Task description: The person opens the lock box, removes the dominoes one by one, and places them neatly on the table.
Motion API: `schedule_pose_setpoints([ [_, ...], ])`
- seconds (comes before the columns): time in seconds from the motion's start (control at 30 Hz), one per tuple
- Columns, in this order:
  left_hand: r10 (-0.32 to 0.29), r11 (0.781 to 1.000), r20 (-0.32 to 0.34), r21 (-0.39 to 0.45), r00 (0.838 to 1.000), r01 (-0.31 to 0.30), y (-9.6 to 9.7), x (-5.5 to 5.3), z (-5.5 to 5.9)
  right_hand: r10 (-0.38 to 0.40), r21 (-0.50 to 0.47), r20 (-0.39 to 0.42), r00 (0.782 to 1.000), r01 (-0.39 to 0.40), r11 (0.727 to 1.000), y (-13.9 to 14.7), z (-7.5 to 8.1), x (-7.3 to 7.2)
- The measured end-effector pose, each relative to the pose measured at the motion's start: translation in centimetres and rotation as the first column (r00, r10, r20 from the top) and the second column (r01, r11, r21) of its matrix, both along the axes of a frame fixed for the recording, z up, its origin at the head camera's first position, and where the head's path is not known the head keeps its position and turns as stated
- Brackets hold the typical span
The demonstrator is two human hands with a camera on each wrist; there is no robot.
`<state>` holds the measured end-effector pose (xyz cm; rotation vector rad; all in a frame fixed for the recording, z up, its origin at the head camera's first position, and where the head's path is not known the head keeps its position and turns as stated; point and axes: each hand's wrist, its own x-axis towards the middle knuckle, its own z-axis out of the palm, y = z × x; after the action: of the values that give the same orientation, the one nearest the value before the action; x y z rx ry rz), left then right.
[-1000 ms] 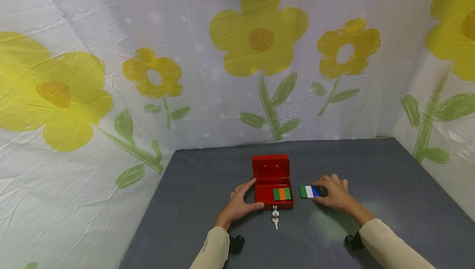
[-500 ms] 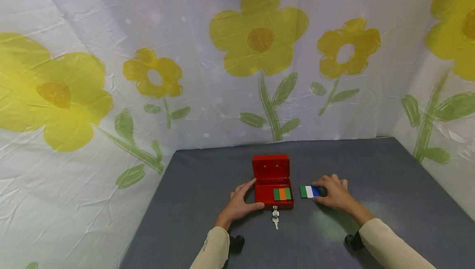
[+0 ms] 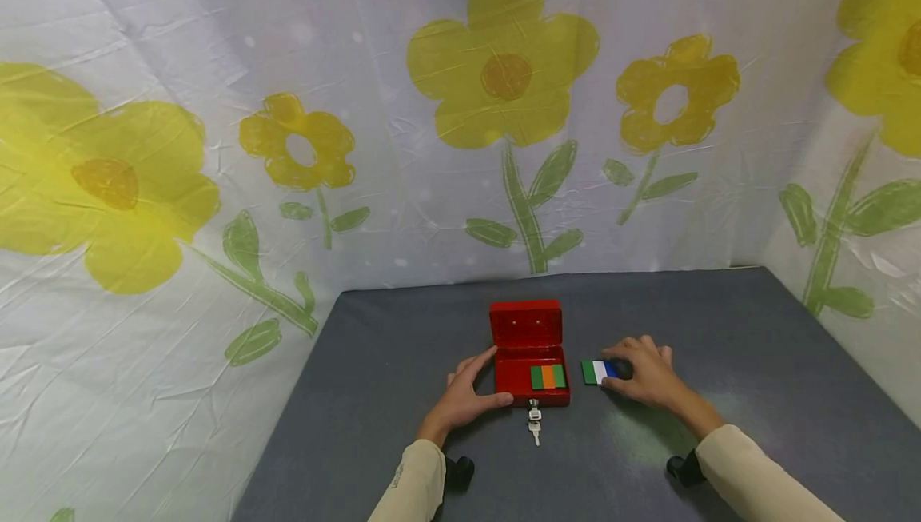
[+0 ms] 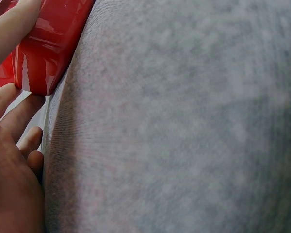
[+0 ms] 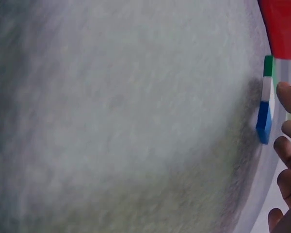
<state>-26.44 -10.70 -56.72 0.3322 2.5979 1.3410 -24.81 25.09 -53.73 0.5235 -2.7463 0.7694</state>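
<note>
The open red cash box point(image 3: 512, 375) stands mid-table with its lid up. My left hand point(image 3: 464, 398) holds its left side, thumb at the front corner and a finger at the back. The red wall also fills the upper left of the left wrist view, with the fingertips point(image 4: 31, 99) at its corner. Right of the box lies a flat block striped green, white and blue point(image 3: 598, 372). My right hand point(image 3: 651, 374) is over its blue end, thumb and forefinger at opposite edges. Inside the box lies a green-orange-green piece point(image 3: 548, 376).
Two small keys point(image 3: 535, 430) hang from the lock at the front of the box. The dark grey tabletop point(image 3: 403, 330) ends at a curtain point(image 3: 403, 202) printed with yellow flowers. A red wall of the box point(image 5: 282, 29) shows in the right wrist view.
The fingers of my right hand have slid slightly left along the striped block, covering more of its blue end. My left hand and the cash box stay in place.
</note>
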Motion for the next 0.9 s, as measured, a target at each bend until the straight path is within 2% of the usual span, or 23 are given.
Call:
schedule_pose_setpoints([
  [0.17,0.003,1.000,-0.001,-0.003,1.000,-0.003,0.0,0.0,0.0,0.030,-0.035,-0.022,0.999,-0.031,0.999,-0.9,0.4,-0.1],
  [0.37,0.002,1.000,0.001,0.005,1.000,-0.002,0.0,0.0,-0.1,0.036,-0.068,-0.024,0.999,-0.037,0.997,-2.1,0.2,-0.2],
  [0.6,-0.001,1.000,-0.006,0.005,1.000,0.001,-0.1,0.0,-0.2,0.038,-0.105,-0.120,0.992,-0.050,0.993,-3.5,-0.2,-0.3],
  [0.9,-0.004,1.000,-0.012,0.006,1.000,0.004,0.0,-0.1,-0.2,0.066,-0.133,-0.140,0.988,-0.085,0.987,-5.4,-0.1,-0.6],
])
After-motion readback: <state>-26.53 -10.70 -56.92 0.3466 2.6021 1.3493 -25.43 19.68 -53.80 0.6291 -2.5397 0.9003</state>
